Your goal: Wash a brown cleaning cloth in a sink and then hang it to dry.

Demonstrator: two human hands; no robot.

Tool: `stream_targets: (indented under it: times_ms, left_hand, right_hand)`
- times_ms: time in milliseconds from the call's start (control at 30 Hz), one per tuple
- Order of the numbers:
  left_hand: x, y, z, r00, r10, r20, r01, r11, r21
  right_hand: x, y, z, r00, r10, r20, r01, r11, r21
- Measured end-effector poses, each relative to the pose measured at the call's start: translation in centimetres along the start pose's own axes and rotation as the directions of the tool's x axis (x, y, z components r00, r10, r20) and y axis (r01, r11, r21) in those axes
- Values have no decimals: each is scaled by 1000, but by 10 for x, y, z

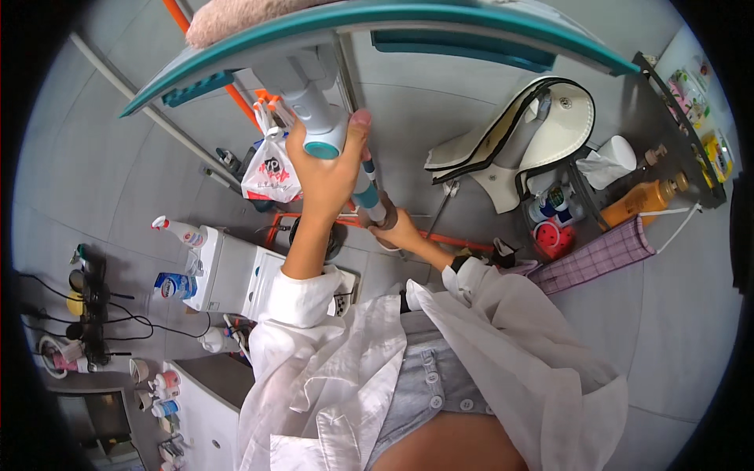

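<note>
At upper centre of the frame, the left hand [326, 169] wraps the grey joint [311, 110] beneath the teal-edged board [408, 14]; the right hand [397, 229] grips the pole [366, 195] near the frame's centre.

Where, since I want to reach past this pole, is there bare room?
The grey tile stretch bordered by the teal-edged board, the pole and the cream black-edged item looks open; depth is unclear. Crowded: at right, around the orange bottle and red object; left of the pole, around the white bag.
</note>
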State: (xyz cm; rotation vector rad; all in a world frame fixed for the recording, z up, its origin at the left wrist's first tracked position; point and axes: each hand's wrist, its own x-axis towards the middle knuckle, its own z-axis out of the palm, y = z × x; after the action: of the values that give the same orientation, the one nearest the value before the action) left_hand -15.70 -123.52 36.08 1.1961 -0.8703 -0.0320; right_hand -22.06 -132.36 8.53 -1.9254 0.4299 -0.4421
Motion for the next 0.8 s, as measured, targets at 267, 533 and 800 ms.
stream_targets:
  times_ms: [267,533,800]
  left_hand:
    - [1,-11,5,997,-5,-72,9,998,54]
    - [5,-23,7,982,187,-22,-182,971,157]
    - [26,26,-5,993,5,116,3,997,-71]
  right_hand:
    - [19,-122,-29,918,-349,-187,382,904,190]
    - [22,-138,-26,924,-302,-233,352,912,211]
    - [7,-30,2,995,-72,69,70,997,32]
